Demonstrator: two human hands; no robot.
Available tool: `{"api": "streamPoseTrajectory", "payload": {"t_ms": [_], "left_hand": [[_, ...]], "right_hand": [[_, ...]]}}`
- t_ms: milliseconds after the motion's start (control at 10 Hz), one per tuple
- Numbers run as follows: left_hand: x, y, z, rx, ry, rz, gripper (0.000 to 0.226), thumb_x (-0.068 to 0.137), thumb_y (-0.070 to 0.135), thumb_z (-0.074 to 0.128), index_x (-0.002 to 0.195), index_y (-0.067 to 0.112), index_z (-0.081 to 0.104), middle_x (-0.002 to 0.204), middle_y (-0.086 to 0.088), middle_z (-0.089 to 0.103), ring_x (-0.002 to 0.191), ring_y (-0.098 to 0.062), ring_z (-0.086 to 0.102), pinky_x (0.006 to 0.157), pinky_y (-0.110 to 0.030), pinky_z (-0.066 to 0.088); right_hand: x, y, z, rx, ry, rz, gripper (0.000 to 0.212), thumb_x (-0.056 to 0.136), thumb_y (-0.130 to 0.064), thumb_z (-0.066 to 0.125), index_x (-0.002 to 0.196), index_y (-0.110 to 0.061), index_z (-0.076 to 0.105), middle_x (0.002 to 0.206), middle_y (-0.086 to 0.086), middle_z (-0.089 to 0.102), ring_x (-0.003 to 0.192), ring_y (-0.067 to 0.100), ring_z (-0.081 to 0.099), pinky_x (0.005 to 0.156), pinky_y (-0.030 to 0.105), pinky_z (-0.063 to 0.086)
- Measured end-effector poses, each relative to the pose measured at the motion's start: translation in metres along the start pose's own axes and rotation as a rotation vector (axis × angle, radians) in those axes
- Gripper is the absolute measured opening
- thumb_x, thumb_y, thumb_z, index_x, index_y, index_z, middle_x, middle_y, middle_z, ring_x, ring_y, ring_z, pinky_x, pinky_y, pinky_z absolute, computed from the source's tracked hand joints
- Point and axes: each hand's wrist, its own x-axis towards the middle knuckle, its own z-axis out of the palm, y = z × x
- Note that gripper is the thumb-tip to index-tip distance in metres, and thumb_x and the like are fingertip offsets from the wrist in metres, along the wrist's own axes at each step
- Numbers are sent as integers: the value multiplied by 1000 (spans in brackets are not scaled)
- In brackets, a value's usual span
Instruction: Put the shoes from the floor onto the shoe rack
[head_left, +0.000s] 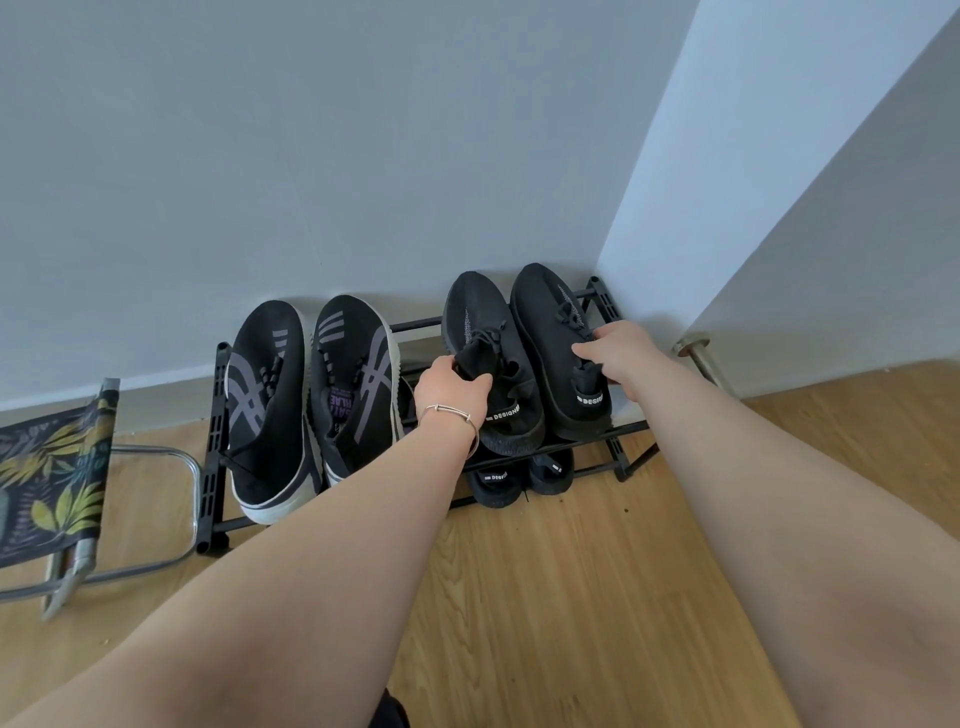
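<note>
A low black shoe rack (214, 447) stands against the wall. On its top tier at the right lie two all-black knit shoes, toes to the wall. My left hand (449, 387) grips the tongue of the left black shoe (475, 325). My right hand (618, 351) holds the collar of the right black shoe (540, 312). Two black sneakers with grey stripes and white soles, one (267, 395) and the other (353, 374), rest on the top tier at the left. Another black pair (498, 486) shows on the lower tier, mostly hidden.
A folding stool (57, 467) with a leaf-print seat and metal frame stands left of the rack. A white wall corner juts out at the right, with a metal door stop (696, 353) at its foot. Wood floor (545, 597) lies in front of the rack.
</note>
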Motion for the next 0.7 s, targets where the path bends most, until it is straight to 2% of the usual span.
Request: {"api": "streamPoseTrajectory", "payload": {"t_ms": [100,200,300,400,600,700], "left_hand": [[-5,4,-1,72,-29,30,49,89,29,67,132,8,57,128,-15,62,113,-34,61,93,-38,52],[-11,8,-2,205,13,48,53,94,26,61,142,10,47,140,-16,49,121,-37,53,97,-44,50],[-17,11,-7,425,81,127,53,98,28,53,146,10,40,146,-16,43,131,-36,43,102,-42,41],[-24,15,-15,533,129,178,54,100,31,50,148,11,37,150,-16,39,137,-36,37,106,-44,39],[-34,29,-35,718,172,285,63,101,36,47,156,17,25,164,-15,22,152,-37,16,121,-49,23],[-36,34,-55,809,195,280,64,102,41,43,158,18,22,166,-16,18,153,-39,11,121,-52,19]], "right_hand": [[-6,-4,0,-46,48,-39,35,89,-15,67,114,9,66,107,27,69,97,38,67,89,47,55],[-12,-7,-1,-155,83,-164,35,90,-22,65,116,0,63,107,17,69,95,37,67,84,48,57],[-17,-8,-5,-294,138,-323,47,92,-27,64,134,-8,56,131,17,60,119,37,57,92,41,50],[-22,-12,-10,-495,178,-494,57,96,-31,59,147,-10,44,143,16,49,133,36,42,103,45,40],[-48,-34,-18,-876,327,-741,59,95,-38,56,144,-8,43,139,12,52,128,34,44,105,45,36],[-63,-50,-19,-916,368,-759,62,92,-39,59,141,-4,45,134,13,54,126,35,47,106,45,36]]}}
